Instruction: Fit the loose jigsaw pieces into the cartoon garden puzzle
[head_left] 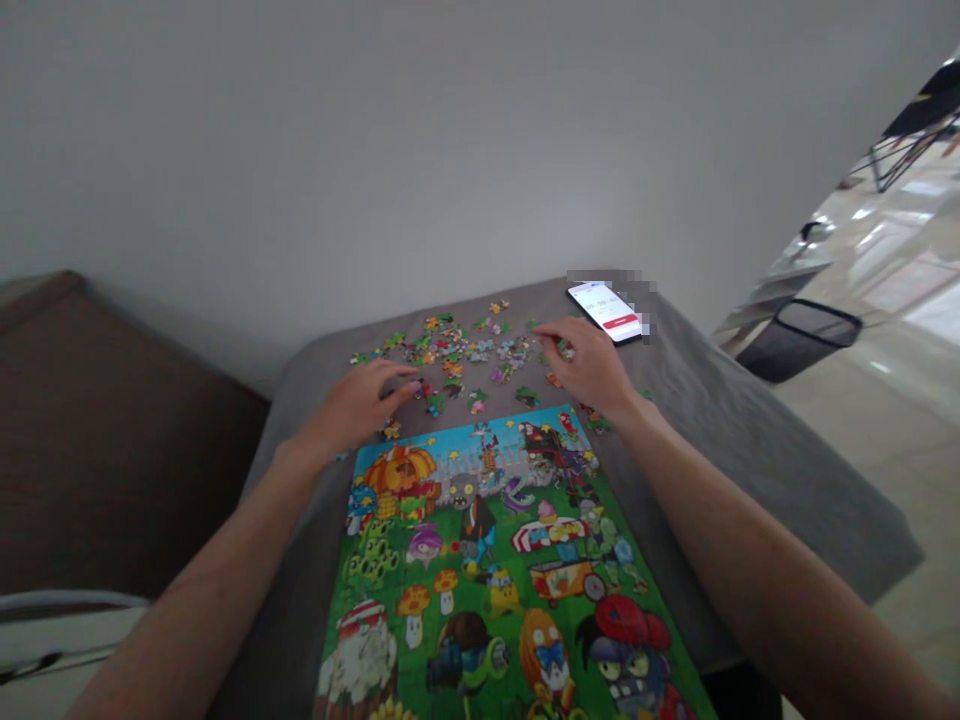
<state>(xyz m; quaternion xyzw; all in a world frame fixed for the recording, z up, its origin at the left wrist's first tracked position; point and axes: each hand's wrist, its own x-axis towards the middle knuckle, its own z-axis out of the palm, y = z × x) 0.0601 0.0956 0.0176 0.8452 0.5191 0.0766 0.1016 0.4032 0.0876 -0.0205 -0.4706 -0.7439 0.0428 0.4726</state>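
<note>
Loose jigsaw puzzle pieces lie scattered on the grey cloth, mostly between my hands. My left hand is at the left side of them, thumb and fingers curved with a gap between, close to a dark piece; whether it touches that piece I cannot tell. At the right side, my right hand reaches in with its index finger stretched over the pieces and its thumb apart. A small green piece is by that fingertip. Nearer to me lies a flat, colourful cartoon picture with plants and zombies, between my forearms.
A lit phone lies at the back right of the cloth-covered table, against the pale wall. On the tiled floor to the right stands a black mesh bin. A brown panel is at the left.
</note>
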